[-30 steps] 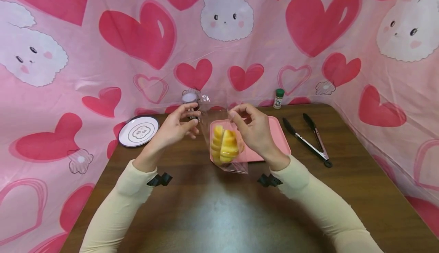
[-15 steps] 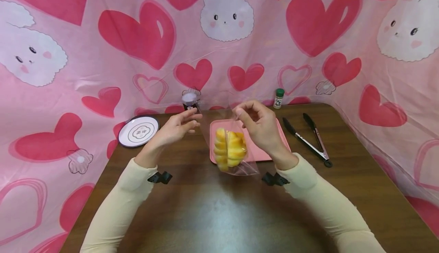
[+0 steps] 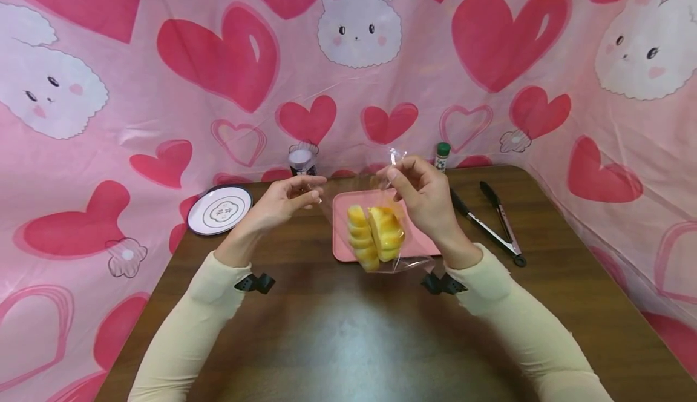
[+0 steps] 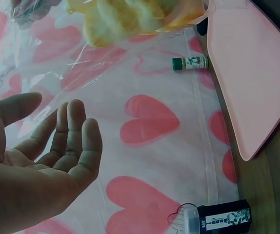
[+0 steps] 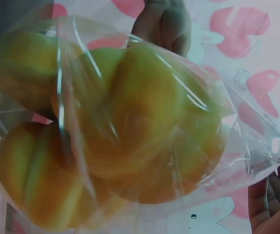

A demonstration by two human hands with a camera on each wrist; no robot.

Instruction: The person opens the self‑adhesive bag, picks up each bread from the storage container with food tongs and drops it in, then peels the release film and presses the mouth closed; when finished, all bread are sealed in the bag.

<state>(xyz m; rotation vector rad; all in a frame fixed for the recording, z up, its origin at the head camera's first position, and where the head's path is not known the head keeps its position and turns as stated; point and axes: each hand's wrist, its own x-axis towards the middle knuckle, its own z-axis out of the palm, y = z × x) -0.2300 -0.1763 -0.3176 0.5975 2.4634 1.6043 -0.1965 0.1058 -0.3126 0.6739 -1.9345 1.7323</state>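
My right hand (image 3: 427, 196) pinches the top of a clear plastic bag (image 3: 416, 263), fingertips bunched on the film in the right wrist view. Inside the bag hang golden-yellow, ridged bread pieces (image 3: 388, 232); the right wrist view shows several bread pieces (image 5: 145, 112) filling it. To the left, my left hand (image 3: 284, 202) is raised with relaxed fingers, thumb apart from them, near the bag's left edge. Nothing shows between these fingers in the left wrist view. The bag overlaps a pink tray (image 3: 339, 250) on the table in the head view.
A blue-rimmed white plate (image 3: 220, 209) lies at the table's left edge. Along the back stand a dark jar with a pale lid (image 3: 302, 161) and a green-capped shaker (image 3: 443, 155). Black-tipped metal tongs (image 3: 498, 232) lie spread at the right. Pink heart-patterned cloth surrounds the table.
My right hand has moved to the right, carrying the bag with the bread along. The two bread pieces seen from the head have turned and spread apart. My left hand has hardly moved.
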